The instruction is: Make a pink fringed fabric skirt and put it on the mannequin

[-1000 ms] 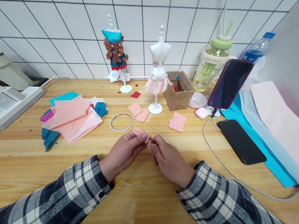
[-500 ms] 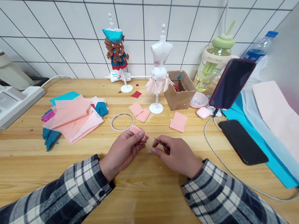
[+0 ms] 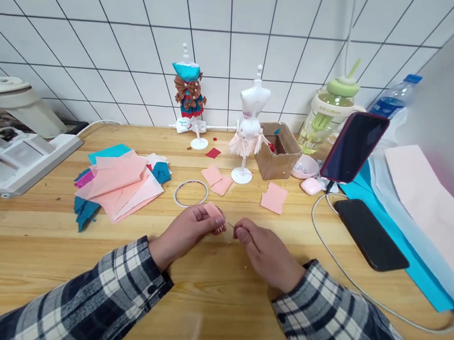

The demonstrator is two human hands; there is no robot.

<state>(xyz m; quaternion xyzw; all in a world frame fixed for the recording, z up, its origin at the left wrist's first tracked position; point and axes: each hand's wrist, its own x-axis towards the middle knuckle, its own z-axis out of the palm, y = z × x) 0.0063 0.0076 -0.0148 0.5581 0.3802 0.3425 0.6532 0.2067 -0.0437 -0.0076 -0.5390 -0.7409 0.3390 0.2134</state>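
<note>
My left hand [image 3: 185, 231] is closed on a small piece of pink crepe paper [image 3: 213, 210], pinched under the thumb, with a pleated or fringed edge facing right. My right hand [image 3: 268, 253] is closed around slim tweezers; only the thin tip of the tweezers [image 3: 231, 225] shows, pointing at the paper's edge. Whether tip and paper touch is too small to tell. Beyond my left hand lies a white ring [image 3: 177, 192]. Past it are pink paper squares [image 3: 221, 185] and a white mini mannequin [image 3: 254, 102] with a pink ruffled skirt [image 3: 244, 142].
A dressed mannequin [image 3: 189, 97] and a cardboard box [image 3: 276, 166] stand near the wall. Coloured paper [image 3: 116, 177] is piled left, beside a power strip [image 3: 42, 165]. On the right are a propped phone [image 3: 355, 148], a flat phone [image 3: 373, 235], a cable [image 3: 337, 265] and a cup [image 3: 326, 120].
The camera view has tilted up, so the scene sits lower. My right hand has turned, its fingers now covering most of the tweezers, and the tip is nearer the paper.
</note>
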